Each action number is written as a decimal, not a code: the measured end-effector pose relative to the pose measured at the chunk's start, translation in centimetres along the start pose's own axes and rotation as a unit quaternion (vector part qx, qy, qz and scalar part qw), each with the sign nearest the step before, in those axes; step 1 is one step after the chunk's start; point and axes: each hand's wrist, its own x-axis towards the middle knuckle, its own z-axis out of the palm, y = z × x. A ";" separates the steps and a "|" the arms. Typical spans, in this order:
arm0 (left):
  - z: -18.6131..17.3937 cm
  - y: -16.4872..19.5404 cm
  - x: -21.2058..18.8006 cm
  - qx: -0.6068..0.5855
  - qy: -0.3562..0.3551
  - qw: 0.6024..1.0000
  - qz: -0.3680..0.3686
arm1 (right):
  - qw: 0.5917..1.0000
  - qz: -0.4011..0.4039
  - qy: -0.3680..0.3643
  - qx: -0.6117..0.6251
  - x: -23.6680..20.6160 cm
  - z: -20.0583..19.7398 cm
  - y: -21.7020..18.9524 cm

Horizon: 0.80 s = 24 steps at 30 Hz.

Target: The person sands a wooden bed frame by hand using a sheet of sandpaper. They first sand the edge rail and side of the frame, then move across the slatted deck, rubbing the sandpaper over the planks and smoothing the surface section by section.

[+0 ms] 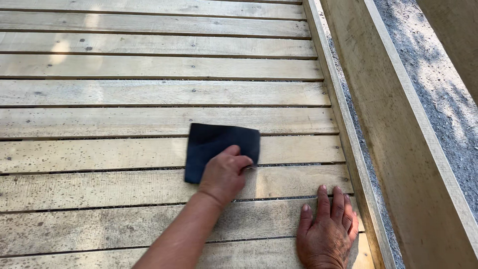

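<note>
Sheet: a dark blue-black sanding sheet [219, 147] lay flat on the plank deck [124, 119], spanning the gap between two boards, its near corner under the fingers.
Left hand: the left hand [224, 174] pressed down on the near part of the sheet – fingers curled over it, pinning it against the wood rather than lifting it.
Right hand: the right hand [328, 231] lay flat and released on a plank nearer the person than the sheet, off to the right, well apart from it, grasping nothing.
Handling: by the look of it the sheet was thin, light and limp, rough on its working face; it would likely crease or slide unless held by a palm spread over its middle, or pinched at one edge to pick it up.
Deck: pale weathered boards, speckled with dark spots, narrow gaps between them.
Rail: a long timber beam [393, 149] ran along the deck edge to the right of the sheet – gravel ground [443, 84] beyond it.
Containers: none in view.
</note>
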 end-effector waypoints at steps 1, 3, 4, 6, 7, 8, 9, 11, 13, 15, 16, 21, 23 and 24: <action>1.0 0.7 0.3 0.000 0.006 1.000 0.022 | 1.000 0.002 -0.002 -0.005 0.0 -0.1 0.1; 1.0 0.0 -0.1 -0.004 0.018 0.999 0.030 | 1.000 0.002 -0.002 -0.006 0.1 -0.2 0.1; 0.3 -1.0 -0.7 -0.005 0.022 0.999 0.034 | 1.000 0.002 -0.006 -0.010 0.2 -0.2 0.1; -2.7 -4.6 -2.5 0.016 0.003 1.000 -0.017 | 1.000 0.004 -0.012 -0.023 0.3 -0.1 0.0; -4.7 -6.5 -3.4 0.025 0.003 0.999 -0.041 | 1.000 0.007 -0.014 -0.023 0.3 -0.1 0.0; -6.0 -7.7 -3.8 0.033 0.004 0.997 -0.064 | 1.000 0.011 -0.014 -0.024 0.3 -0.1 -0.1; -6.4 -8.3 -4.1 0.034 0.005 0.997 -0.073 | 1.000 0.015 -0.014 -0.024 0.3 0.0 -0.1; -6.3 -7.8 -3.7 0.034 0.005 0.995 -0.091 | 1.000 0.011 -0.008 -0.020 0.2 0.1 -0.2; -3.9 -5.0 -2.6 0.012 0.001 0.998 -0.058 | 1.000 0.007 -0.007 -0.018 0.1 0.1 -0.2; -1.1 -1.6 -1.0 -0.008 0.026 0.999 0.038 | 1.000 0.009 -0.008 -0.024 0.1 0.1 -0.1; -0.4 -0.6 -0.8 -0.013 0.013 0.999 0.033 | 1.000 0.007 -0.010 -0.023 0.1 0.0 0.0; -4.0 -3.3 -2.2 0.029 -0.007 0.999 -0.022 | 1.000 0.009 0.002 -0.013 0.0 0.1 0.0; -6.7 -6.2 -3.8 0.020 -0.002 0.997 -0.080 | 1.000 0.004 0.007 -0.008 -0.1 0.2 -0.1; -7.4 -7.2 -4.2 0.001 -0.001 0.993 -0.115 | 1.000 0.001 0.010 -0.005 -0.1 0.3 -0.2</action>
